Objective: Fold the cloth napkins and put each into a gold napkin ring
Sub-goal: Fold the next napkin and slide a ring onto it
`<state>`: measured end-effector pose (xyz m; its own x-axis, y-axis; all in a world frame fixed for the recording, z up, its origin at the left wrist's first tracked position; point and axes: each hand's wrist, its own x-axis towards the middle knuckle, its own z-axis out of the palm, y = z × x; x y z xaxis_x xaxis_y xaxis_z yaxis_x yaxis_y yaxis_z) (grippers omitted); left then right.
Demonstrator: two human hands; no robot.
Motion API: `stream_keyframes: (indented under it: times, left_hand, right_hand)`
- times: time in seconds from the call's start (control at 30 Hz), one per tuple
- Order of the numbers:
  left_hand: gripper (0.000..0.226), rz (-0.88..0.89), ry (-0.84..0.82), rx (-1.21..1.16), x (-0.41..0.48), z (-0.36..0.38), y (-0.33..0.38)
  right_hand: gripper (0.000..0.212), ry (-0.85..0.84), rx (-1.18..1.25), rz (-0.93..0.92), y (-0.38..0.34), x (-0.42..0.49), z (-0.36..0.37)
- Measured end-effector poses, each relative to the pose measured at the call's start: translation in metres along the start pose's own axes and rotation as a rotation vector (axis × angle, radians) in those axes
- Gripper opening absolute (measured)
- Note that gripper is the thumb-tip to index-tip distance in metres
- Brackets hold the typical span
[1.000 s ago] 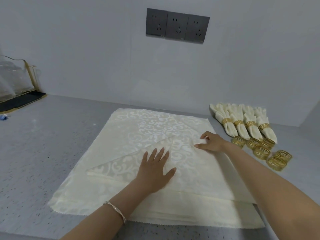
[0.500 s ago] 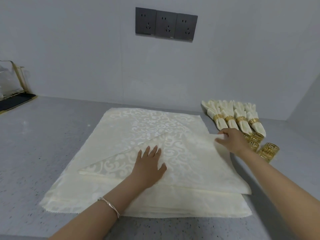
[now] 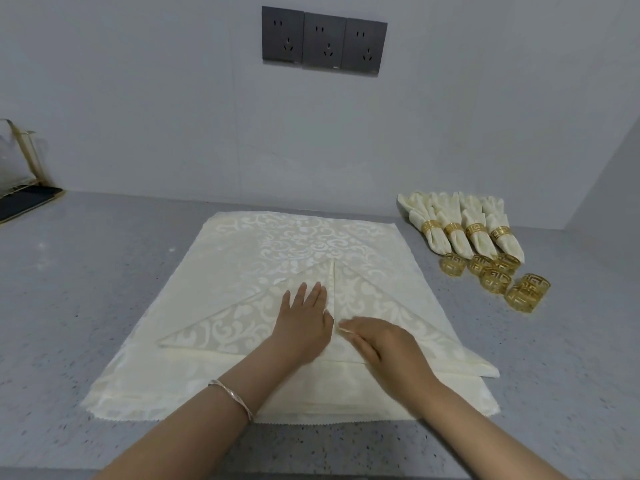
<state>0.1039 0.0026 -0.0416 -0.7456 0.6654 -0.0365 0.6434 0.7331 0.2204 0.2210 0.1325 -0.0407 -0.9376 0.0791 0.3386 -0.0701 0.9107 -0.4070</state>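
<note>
Since half a second ago, the right hand (image 3: 381, 344) has been brought in from the 3 o'clock edge of the cloth to its middle. The right corner of the top napkin (image 3: 235, 327) has been folded over with it, so that two flaps now meet along a seam running toward 12 o'clock. The right hand is laid flat on the right flap, fingers stretched toward 9 o'clock; its thumb is hidden. The left hand (image 3: 304, 323) is kept spread, palm down, on the left flap just beside the seam, whose near end is covered by both hands. A bracelet (image 3: 231, 397) is worn on the left wrist. Beneath, a stack of napkins (image 3: 277, 244) is spread on the grey countertop (image 3: 86, 271); how many it holds cannot be made out. At 2 o'clock four ringed napkins (image 3: 465, 233) are lined up, with loose gold rings (image 3: 495, 280) just in front, some overlapping. At 9 o'clock a clear rack (image 3: 20, 161) is cut off by the frame.
</note>
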Motion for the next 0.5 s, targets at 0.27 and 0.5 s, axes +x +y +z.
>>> stream_keyframes:
  times: [0.27, 0.5]
  left_hand:
    - [0.052, 0.051, -0.082, -0.167, 0.001, 0.0, -0.003]
    - [0.049, 0.139, -0.03, -0.146, 0.001, 0.005, -0.008]
  right_hand:
    - [0.059, -0.057, -0.079, -0.013, -0.009, -0.008, 0.011]
    - [0.044, -0.126, -0.002, -0.011, -0.021, -0.014, 0.01]
